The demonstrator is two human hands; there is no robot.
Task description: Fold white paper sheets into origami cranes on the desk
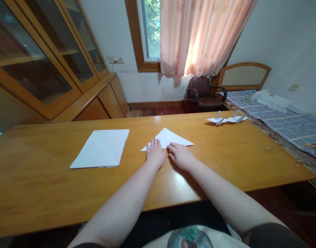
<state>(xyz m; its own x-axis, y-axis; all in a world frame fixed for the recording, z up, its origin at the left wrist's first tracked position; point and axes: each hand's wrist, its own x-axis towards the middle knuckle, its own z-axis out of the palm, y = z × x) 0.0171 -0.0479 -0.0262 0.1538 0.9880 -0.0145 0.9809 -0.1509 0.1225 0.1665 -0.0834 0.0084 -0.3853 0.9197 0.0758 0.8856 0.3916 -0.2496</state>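
A white sheet folded into a triangle [170, 137] lies on the wooden table [44, 179] just ahead of me. My left hand [155, 153] rests flat on the triangle's near edge, fingers stretched out and close together. Beside it, my right hand [180, 155] presses its fingertips on the same near edge, fingers bent slightly and holding nothing. The two hands almost touch.
A stack of white paper [101, 148] lies to the left. Two folded paper cranes [226, 119] sit at the table's far right. Beyond are a dark office chair [203, 91], a bed [284, 120] on the right and glass-door cabinets [44, 62] on the left.
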